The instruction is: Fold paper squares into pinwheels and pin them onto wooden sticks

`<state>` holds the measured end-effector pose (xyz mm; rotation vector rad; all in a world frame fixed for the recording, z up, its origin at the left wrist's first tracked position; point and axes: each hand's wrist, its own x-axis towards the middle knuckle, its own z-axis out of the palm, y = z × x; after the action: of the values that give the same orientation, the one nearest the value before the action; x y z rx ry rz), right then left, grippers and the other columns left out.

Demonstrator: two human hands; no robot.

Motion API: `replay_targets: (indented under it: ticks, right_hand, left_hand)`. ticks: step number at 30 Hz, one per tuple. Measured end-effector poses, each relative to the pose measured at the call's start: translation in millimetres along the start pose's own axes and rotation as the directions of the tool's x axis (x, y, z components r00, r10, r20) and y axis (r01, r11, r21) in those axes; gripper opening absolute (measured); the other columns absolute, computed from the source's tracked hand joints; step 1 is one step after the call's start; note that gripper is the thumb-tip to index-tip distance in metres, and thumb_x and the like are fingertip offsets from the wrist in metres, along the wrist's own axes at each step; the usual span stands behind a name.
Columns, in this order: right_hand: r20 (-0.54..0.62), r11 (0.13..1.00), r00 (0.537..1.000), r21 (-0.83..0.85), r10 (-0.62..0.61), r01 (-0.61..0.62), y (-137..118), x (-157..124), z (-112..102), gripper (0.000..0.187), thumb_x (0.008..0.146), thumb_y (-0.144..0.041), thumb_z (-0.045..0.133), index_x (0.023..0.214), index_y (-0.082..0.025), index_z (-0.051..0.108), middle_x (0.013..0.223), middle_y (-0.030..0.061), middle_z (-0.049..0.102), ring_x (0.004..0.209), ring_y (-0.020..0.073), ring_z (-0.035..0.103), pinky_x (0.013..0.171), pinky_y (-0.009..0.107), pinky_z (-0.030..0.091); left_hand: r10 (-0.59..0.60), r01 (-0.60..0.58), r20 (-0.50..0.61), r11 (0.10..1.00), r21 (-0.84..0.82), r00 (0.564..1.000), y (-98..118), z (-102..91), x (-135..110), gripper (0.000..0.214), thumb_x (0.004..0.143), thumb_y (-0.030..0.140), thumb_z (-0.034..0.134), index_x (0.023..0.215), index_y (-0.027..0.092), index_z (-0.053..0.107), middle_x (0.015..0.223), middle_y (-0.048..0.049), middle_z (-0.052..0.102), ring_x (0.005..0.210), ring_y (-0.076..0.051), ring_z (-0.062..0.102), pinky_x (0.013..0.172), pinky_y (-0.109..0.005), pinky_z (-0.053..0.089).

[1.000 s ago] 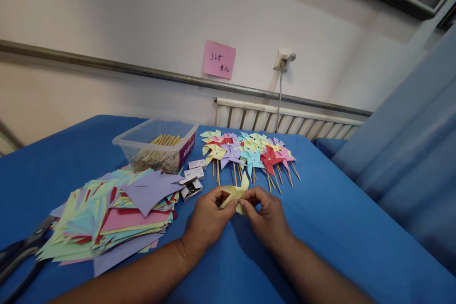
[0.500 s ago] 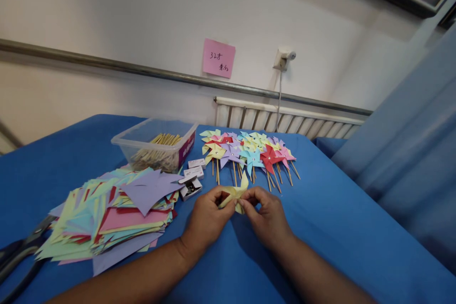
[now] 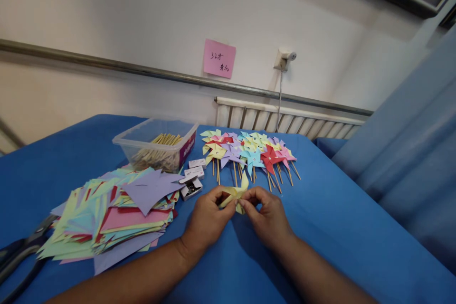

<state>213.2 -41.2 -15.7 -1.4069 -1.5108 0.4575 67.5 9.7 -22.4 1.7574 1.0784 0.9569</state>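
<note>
left hand: thumb and fingers pinched on the near left side of a folded yellow paper.
right hand: clamped on the same paper from the other side, its thumb tip just beside the left one.
folded yellow paper: held up between both hands above the blue table, one pointed blade standing upright; from where i stand, i cannot tell what lies under the fingertips.
white boxes: three in a row just beyond the left hand and to its left, the nearest open on small dark pieces too tiny to make out.
finished pinwheels: massed straight beyond the hands in red, purple, blue, yellow and pink, sticks pointing back toward them.
paper stack: heaped to the left of the left hand, a purple cut sheet on top.
plastic tub: beyond the stack, left of the hands, full of thin sticks.
scissors: farthest left of the hands, beside the stack.
pink note: handwritten, on the wall high beyond the hands.
</note>
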Motion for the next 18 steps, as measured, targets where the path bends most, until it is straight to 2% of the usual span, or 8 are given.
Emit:
replay_targets:
  ticks: [18]
  right_hand:
    - [-0.016,1.0,1.0,0.026,-0.007,0.008,0.7,-0.2,-0.9,0.008,0.078,-0.019,0.058,0.073,-0.019,0.063,0.067,-0.0014,0.063,0.061,0.0121,0.058,0.06,0.022,0.046]
  left_hand:
    - [-0.002,0.002,-0.009,1.0,-0.014,1.0,0.8,-0.6,0.4,0.015,0.075,0.031,0.057,0.08,0.018,0.064,0.075,-0.0001,0.068,0.07,-0.017,0.061,0.065,-0.026,0.045]
